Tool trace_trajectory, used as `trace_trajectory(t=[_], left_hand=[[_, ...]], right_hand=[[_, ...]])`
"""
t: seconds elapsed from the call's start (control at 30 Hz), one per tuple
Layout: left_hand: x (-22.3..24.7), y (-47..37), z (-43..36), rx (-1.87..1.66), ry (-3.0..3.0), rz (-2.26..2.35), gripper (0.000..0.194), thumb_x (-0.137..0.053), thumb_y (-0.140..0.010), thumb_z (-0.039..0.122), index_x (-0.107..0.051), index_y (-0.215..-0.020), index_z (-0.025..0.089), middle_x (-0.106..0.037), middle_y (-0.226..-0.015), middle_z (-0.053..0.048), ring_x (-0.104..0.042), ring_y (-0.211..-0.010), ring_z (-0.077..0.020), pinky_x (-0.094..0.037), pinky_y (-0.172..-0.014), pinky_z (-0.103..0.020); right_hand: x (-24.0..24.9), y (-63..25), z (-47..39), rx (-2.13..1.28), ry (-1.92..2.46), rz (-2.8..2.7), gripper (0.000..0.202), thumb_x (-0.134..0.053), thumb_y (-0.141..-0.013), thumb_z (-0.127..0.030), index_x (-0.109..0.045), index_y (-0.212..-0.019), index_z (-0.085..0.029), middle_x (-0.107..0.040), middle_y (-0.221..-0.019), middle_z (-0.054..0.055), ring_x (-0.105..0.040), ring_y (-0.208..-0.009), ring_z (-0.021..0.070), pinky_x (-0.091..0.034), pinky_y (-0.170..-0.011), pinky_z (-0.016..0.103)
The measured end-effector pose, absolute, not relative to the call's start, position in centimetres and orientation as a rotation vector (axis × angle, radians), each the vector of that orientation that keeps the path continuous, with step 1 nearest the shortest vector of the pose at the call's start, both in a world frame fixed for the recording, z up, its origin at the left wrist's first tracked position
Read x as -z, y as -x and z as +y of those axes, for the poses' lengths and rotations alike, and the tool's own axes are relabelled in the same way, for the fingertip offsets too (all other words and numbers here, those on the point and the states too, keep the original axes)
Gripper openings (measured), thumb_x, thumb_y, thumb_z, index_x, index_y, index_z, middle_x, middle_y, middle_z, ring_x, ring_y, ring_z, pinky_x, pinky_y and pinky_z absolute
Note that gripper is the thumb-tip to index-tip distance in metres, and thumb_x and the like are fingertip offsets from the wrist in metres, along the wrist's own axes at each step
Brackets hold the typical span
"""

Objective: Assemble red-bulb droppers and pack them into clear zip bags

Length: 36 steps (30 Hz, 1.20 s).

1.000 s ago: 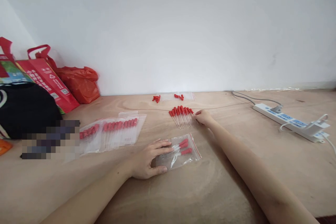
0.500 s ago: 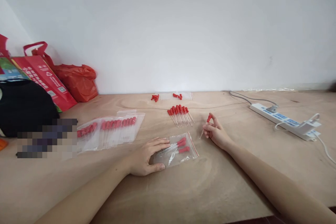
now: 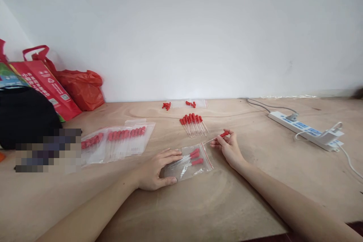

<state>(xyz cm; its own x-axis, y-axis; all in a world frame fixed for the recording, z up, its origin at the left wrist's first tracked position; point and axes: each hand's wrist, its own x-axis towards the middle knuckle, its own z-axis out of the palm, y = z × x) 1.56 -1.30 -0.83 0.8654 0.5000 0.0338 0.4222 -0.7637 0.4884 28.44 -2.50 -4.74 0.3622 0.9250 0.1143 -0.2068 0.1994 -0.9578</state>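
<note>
A clear zip bag (image 3: pixel 185 172) with red-bulbed glass droppers inside lies on the wooden table. My left hand (image 3: pixel 159 168) rests on the bag's left part, fingers spread. Just right of the bag's red-edged opening, my right hand (image 3: pixel 228 147) pinches a single dropper (image 3: pixel 225 134), its glass tip pointing left at that edge. Whether the tip is inside the bag I cannot tell. Behind the bag, a fan of several loose droppers (image 3: pixel 194 123) lies with bulbs toward the wall.
Filled bags (image 3: pixel 124 140) overlap at the left. Loose red bulbs (image 3: pixel 166 106) and a flat bag (image 3: pixel 178 103) lie by the wall. A power strip (image 3: pixel 306 130) with cables is at the right. Red bags (image 3: pixel 82 89) and a black item (image 3: pixel 27 117) stand far left.
My right hand has turned the dropper from steeply tilted to nearly level and brought its tip left to the bag's opening. My left hand stays on the bag.
</note>
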Motion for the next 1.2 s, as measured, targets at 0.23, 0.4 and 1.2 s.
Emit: trace_trajectory(t=[0.23, 0.4, 1.2], left_hand=[[0.7, -1.6, -1.4, -0.222, -2.561, 0.686, 0.056, -0.052, -0.078, 0.044, -0.034, -0.129, 0.027, -0.033, -0.137, -0.004, -0.029, -0.125, -0.0247, -0.022, -0.104, -0.044], [1.0, -1.4, -1.4, -0.197, -2.555, 0.725, 0.061, -0.052, -0.078, 0.045, -0.028, -0.131, 0.028, -0.032, -0.137, -0.003, -0.026, -0.126, -0.0255, -0.023, -0.103, -0.045], [0.9, -1.5, -1.5, -0.169, -2.541, 0.795, 0.065, -0.051, -0.078, 0.047, -0.022, -0.133, 0.026, -0.030, -0.137, -0.005, -0.027, -0.124, -0.0284, -0.026, -0.101, -0.047]], right_hand=[[4.3, -28.2, -3.0, -1.067, 1.080, -0.895, 0.046, -0.061, -0.064, -0.041, -0.029, -0.093, -0.024, -0.053, -0.061, -0.007, -0.059, -0.053, 0.0131, -0.050, -0.055, 0.030], [3.9, -28.1, -3.4, -1.099, 1.095, -0.873, 0.044, -0.063, -0.062, -0.042, -0.034, -0.090, -0.024, -0.056, -0.063, -0.005, -0.060, -0.055, 0.0131, -0.050, -0.059, 0.031], [4.1, -26.2, -2.6, -1.288, 1.205, -1.297, 0.030, -0.065, -0.060, -0.036, -0.049, -0.078, -0.017, -0.062, -0.068, 0.000, -0.045, -0.038, 0.0045, -0.030, -0.031, 0.015]])
